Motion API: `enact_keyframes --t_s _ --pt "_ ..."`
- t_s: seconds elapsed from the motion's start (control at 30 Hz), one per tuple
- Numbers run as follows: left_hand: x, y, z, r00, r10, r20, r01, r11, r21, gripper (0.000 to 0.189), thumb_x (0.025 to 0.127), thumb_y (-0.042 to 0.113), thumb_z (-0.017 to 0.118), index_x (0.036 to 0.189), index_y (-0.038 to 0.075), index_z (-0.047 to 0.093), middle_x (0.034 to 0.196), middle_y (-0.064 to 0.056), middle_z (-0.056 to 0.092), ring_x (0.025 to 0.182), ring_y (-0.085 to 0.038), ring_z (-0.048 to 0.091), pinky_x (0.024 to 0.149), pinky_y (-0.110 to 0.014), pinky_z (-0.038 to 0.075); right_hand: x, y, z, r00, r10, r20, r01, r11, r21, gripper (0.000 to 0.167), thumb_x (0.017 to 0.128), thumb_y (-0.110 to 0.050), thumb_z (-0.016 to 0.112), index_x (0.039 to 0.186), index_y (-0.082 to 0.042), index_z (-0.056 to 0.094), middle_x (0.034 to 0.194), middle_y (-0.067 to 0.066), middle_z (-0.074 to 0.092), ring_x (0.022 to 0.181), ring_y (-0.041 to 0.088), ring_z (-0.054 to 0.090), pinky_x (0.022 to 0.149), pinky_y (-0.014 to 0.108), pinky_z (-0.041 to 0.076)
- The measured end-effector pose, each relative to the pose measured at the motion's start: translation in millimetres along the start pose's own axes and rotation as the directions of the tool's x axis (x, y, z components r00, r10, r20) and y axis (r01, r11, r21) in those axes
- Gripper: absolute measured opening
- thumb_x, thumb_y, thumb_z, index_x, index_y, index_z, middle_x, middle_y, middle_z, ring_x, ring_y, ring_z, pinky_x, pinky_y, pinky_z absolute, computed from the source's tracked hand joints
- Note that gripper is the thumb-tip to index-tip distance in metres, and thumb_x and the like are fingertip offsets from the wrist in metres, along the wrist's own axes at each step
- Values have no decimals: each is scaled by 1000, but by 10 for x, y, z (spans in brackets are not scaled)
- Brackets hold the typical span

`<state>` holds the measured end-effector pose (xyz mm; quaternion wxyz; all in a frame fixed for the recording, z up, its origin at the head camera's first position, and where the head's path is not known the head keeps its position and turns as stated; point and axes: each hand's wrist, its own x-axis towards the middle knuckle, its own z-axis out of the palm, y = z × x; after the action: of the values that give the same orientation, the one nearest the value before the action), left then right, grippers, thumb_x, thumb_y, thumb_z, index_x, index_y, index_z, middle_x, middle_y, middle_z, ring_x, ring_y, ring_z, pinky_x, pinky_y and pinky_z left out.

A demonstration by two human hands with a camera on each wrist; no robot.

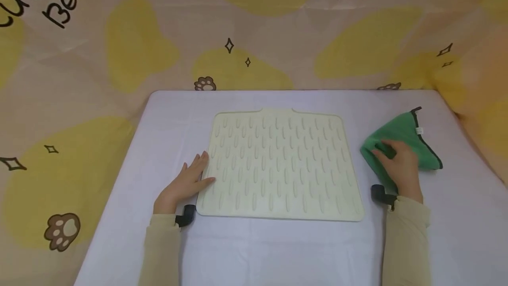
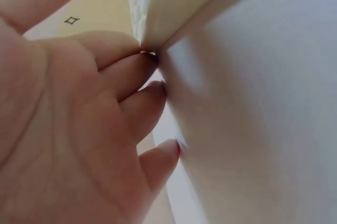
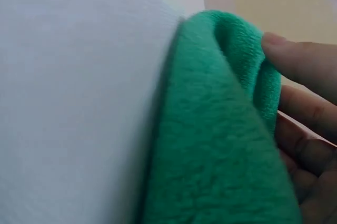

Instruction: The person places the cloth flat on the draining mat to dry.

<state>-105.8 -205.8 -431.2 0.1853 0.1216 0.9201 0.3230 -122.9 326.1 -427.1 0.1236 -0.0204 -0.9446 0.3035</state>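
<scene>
A pale cream ridged mat, with a tab at its far edge, lies flat on the table. My left hand rests at the mat's left edge with its fingers spread, thumb over the rim. In the left wrist view the palm of that hand faces the camera, and its fingertips meet the white surface beside the mat's edge. To the right of the mat, my right hand pinches a fold of a green cloth with dark edging and a small white tag. The right wrist view shows the fuzzy cloth bunched up against the thumb and fingers.
A white-covered table bears the mat and cloth. Behind it and at both sides hangs a patterned fabric backdrop with yellow patches, paw prints and lettering. A black wrist camera sits at the left wrist, another at the right.
</scene>
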Motion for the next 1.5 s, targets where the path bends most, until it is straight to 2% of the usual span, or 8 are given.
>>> enact_keyframes --t_s 0.23,0.73,0.93,1.13,1.23,1.33,1.4,1.5 --pt "-38 -37 77 1000 12 -2 -11 997 72 87 92 32 58 147 -8 5 154 -22 3 142 -37 -3 108 -57 -9 19 -25 84 1000 -23 6 23 999 -34 44 83 -7 72 115 17 55 112 38 52 105 52 46 89 60 35" --pt "1 -55 99 999 22 -28 -19 994 109 86 92 34 58 147 -7 6 155 -21 6 142 -36 -2 109 -56 -8 -8 -55 182 988 -46 -146 40 998 -42 25 83 4 66 102 18 57 98 34 53 96 50 47 87 58 34" --pt "8 -58 103 1000 17 -25 -14 993 113 86 92 34 58 148 -7 7 155 -21 6 142 -35 -1 109 -57 -7 8 -81 122 983 55 -174 -48 998 42 25 89 2 61 108 17 56 107 34 52 105 49 47 92 58 34" --pt "18 -73 107 1000 11 -21 -8 994 112 86 93 36 57 148 -6 5 155 -20 5 142 -34 -3 109 -56 -8 10 -124 62 948 96 -304 -59 990 129 24 88 1 62 107 14 59 107 30 55 104 42 49 91 49 37" --pt "19 -74 111 1000 6 -19 -4 994 111 87 93 37 56 148 -5 5 155 -19 4 143 -33 -3 109 -55 -9 18 -162 45 922 70 -381 -19 990 137 22 86 2 64 105 14 60 100 21 58 96 26 52 87 33 37" --pt "14 -75 118 1000 8 -22 -6 994 106 87 92 37 56 148 -5 5 155 -19 4 143 -33 -3 109 -55 -9 18 -221 28 898 51 -436 22 987 161 21 84 4 66 102 15 61 91 -2 57 89 1 48 82 18 34" --pt "11 -76 122 1000 11 -24 -8 995 103 87 92 37 57 148 -5 5 155 -19 5 143 -33 -3 109 -55 -9 10 -260 20 887 58 -458 32 982 187 21 84 4 66 101 14 62 90 -17 50 86 -11 41 80 13 33" --pt "4 -73 119 1000 16 -25 -13 995 99 87 92 38 56 148 -5 5 155 -20 5 142 -34 -3 109 -55 -9 -4 -313 2 879 87 -468 21 975 221 21 85 2 66 102 13 63 89 -29 43 85 -14 41 79 13 35"
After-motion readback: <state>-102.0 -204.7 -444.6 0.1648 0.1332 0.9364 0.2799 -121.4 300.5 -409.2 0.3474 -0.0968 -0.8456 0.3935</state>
